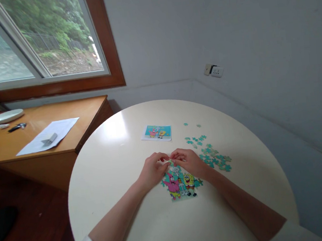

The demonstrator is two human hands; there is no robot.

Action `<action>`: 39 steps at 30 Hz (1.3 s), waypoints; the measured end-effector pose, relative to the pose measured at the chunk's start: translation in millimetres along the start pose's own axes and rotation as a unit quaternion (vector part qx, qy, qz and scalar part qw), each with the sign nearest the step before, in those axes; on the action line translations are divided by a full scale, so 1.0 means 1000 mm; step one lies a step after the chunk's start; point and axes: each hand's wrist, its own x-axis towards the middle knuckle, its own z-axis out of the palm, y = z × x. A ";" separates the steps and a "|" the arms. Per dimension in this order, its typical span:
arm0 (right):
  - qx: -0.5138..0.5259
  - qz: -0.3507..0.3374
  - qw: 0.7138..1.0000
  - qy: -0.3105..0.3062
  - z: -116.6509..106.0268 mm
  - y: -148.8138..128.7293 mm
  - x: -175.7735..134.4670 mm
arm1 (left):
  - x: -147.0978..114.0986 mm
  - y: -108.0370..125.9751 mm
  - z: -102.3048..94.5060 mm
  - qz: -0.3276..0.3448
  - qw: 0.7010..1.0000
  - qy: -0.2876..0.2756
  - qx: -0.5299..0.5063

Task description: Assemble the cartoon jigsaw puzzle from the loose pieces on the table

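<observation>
A partly joined jigsaw puzzle (pixel 182 185) lies on the round table in front of me, showing a pink starfish, a teal figure and a yellow sponge character. At its upper edge, my left hand (pixel 155 169) and my right hand (pixel 188 161) meet with fingertips pinched together. A small green jigsaw piece (pixel 170 161) shows between the fingertips, partly hidden by them. Both hands appear closed on it. To the right of my right hand is a spread of loose teal and green jigsaw pieces (pixel 215 157).
Beyond my hands lies a printed reference picture (pixel 157 132) on the white round table (pixel 100 196). More loose pieces (pixel 197 140) are scattered toward the back. A wooden desk (pixel 90 108) at left bears paper (pixel 64 127), a small white box (pixel 49 138) and a white plate (pixel 6 116).
</observation>
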 end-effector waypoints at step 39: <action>-0.088 -0.002 0.996 0.006 0.004 0.002 -0.001 | 0.002 -0.009 0.005 -0.066 0.995 -0.044 -0.056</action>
